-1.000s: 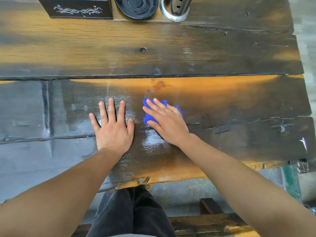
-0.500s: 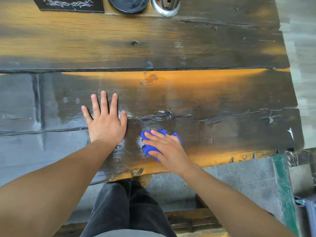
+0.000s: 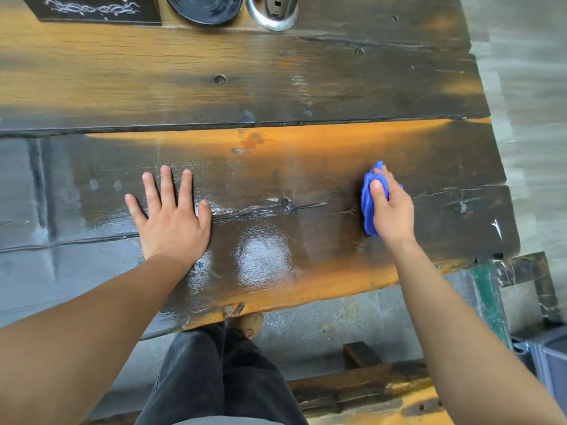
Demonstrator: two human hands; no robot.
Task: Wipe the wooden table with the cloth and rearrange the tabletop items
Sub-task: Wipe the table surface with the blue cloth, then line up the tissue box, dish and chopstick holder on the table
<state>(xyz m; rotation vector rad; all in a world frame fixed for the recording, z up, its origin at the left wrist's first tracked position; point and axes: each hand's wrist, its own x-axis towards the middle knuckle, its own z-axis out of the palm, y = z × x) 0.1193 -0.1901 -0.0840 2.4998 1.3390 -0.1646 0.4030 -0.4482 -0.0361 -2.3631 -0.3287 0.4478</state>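
Only the head cam here. Since a second ago the right hand [image 3: 391, 210] has swung the blue cloth [image 3: 369, 207] from the middle of the near plank, down toward the front edge, and now out to the right side of the wooden table [image 3: 306, 87]. My read: the centre patch is done and the wiping is moving on to the right end, so the rearranging part hasn't started yet.

The left hand [image 3: 171, 216] hasn't budged, it's flat on the wood with fingers spread, holding nothing, just bracing. The right hand is bunched around the cloth, thumb on top, pressing it against the plank. The two hands sit well apart now.

The cloth looks scrunched into a wad, mostly hidden under the palm. The table is dark, worn planks with orange streaks, and there's a shiny wet-looking patch between the hands. At the far edge sit a black box [image 3: 92, 9], a dark dish [image 3: 204, 7] and a metal holder [image 3: 273, 13], all untouched.
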